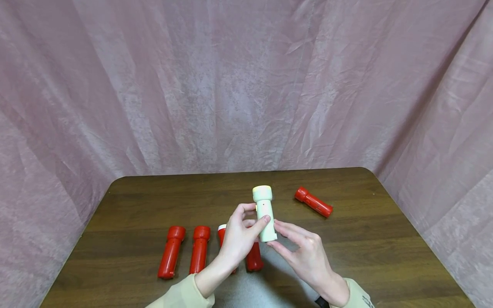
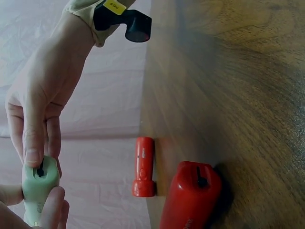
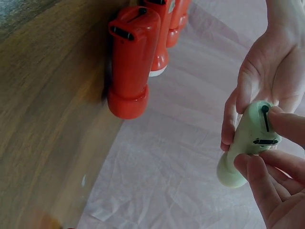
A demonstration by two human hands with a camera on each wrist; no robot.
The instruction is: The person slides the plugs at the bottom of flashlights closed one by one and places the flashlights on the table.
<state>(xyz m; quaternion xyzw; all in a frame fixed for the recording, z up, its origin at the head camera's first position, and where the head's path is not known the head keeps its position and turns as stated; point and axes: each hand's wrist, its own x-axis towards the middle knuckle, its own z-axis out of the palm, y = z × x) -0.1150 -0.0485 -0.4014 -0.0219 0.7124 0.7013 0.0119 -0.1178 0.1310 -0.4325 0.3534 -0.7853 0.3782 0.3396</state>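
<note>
A pale green flashlight (image 1: 264,209) is held up over the table, its wider head pointing away. My left hand (image 1: 239,237) grips its body, thumb across the front and fingers behind. At the tail end, my right hand (image 1: 308,256) pinches it between thumb and fingertips. The right wrist view shows the tail of the flashlight (image 3: 252,121) with a black round-headed piece in a slot and a second dark slot beside it. There the right thumb (image 3: 286,121) lies right by the round-headed piece.
Two red flashlights (image 1: 169,256) (image 1: 199,252) lie left of my hands. A white-rimmed red one (image 1: 221,232) and another red one (image 1: 254,259) are partly hidden behind my left hand. One more red flashlight (image 1: 313,202) lies at the back right. Pink curtains (image 1: 239,85) surround the wooden table (image 1: 377,231).
</note>
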